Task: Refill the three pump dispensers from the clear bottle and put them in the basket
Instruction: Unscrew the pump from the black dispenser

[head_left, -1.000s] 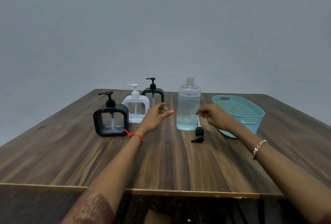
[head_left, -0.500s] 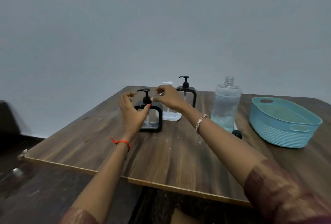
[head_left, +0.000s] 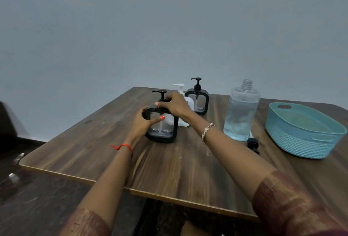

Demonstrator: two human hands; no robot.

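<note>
Dark wood-grain tabletop (head_left: 169, 169) carries everything, with the uncapped clear bottle (head_left: 241, 111) standing upright near its far side, filled most of the way with pale liquid. Well to the left of the clear bottle stands the nearest black-framed dispenser (head_left: 162, 124), upright, with only a little liquid at its bottom. The left hand (head_left: 143, 122) wraps around this dispenser's left side, thumb pressed across its clear front. The right hand (head_left: 173, 103) is closed over the dispenser's top, fingers gripping the collar at the base of the black pump. Behind that hand, between the near dispenser and the clear bottle, the white dispenser (head_left: 183, 100) is mostly hidden, its white pump head showing above the knuckles. Just left of the clear bottle and farther back stands the second black dispenser (head_left: 197, 102), upright with its pump on. At the foot of the clear bottle, on its right near side, a black pump cap (head_left: 252, 144) lies on the wood. Right of the clear bottle sits the teal basket (head_left: 301, 139), apart from it, nothing visible inside. A red thread circles the left wrist and a bracelet the right.
</note>
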